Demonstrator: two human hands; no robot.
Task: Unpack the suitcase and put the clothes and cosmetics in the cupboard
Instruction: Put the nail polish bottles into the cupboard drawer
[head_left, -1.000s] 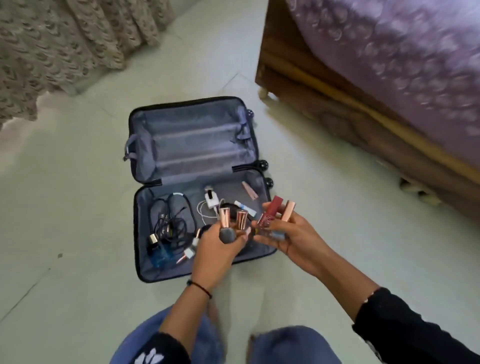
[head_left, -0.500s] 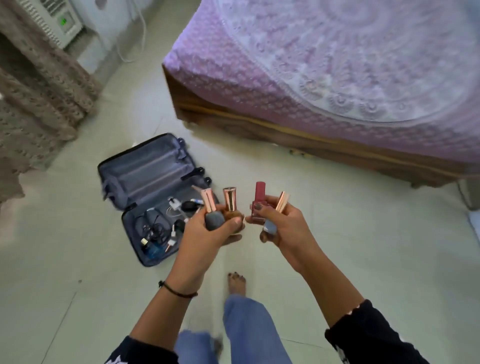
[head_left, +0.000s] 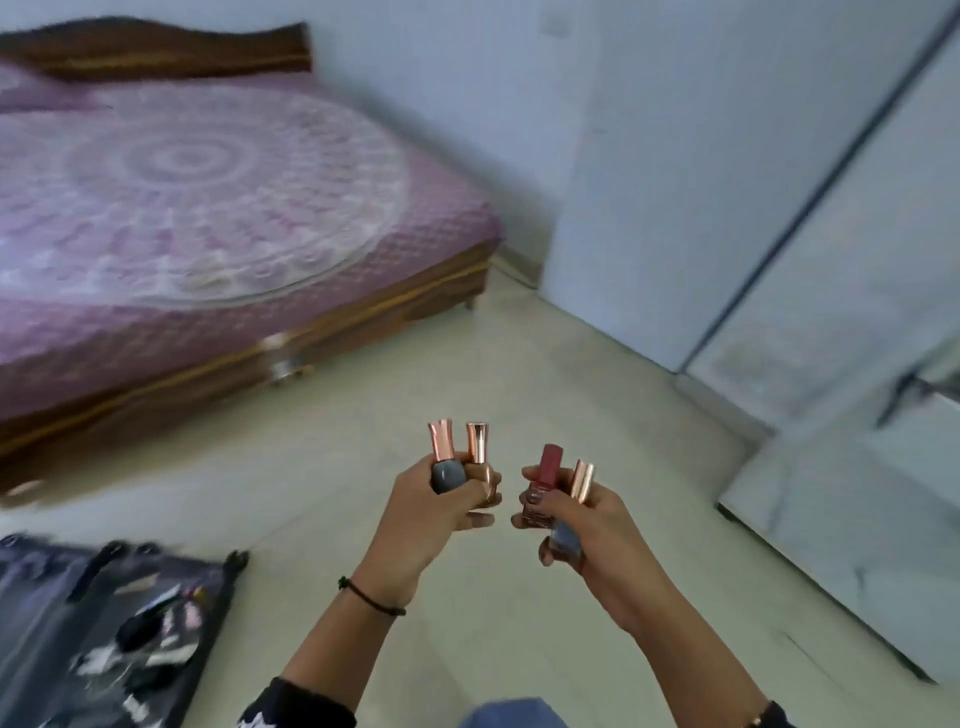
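Observation:
My left hand (head_left: 434, 512) grips two nail polish bottles with rose-gold caps, a grey bottle (head_left: 447, 475) and a tan bottle (head_left: 480, 470). My right hand (head_left: 592, 530) holds a dark red lipstick tube (head_left: 543, 480) and a blue-grey bottle (head_left: 566, 535) with a rose-gold cap. Both hands are held up side by side in front of me, above the floor. The open dark suitcase (head_left: 47, 603) lies at the lower left, blurred, with cables and small items inside. A pale cupboard (head_left: 852, 270) stands at the right.
A bed with a purple patterned cover (head_left: 197, 208) on a wooden frame (head_left: 332, 338) fills the left. Bare tiled floor (head_left: 597, 395) lies between the bed and the cupboard. A white wall (head_left: 467, 78) runs behind.
The view has swung to the right, from the suitcase toward the bed end and cupboard. The suitcase has slid to the lower left corner. Both hands keep the same bottles.

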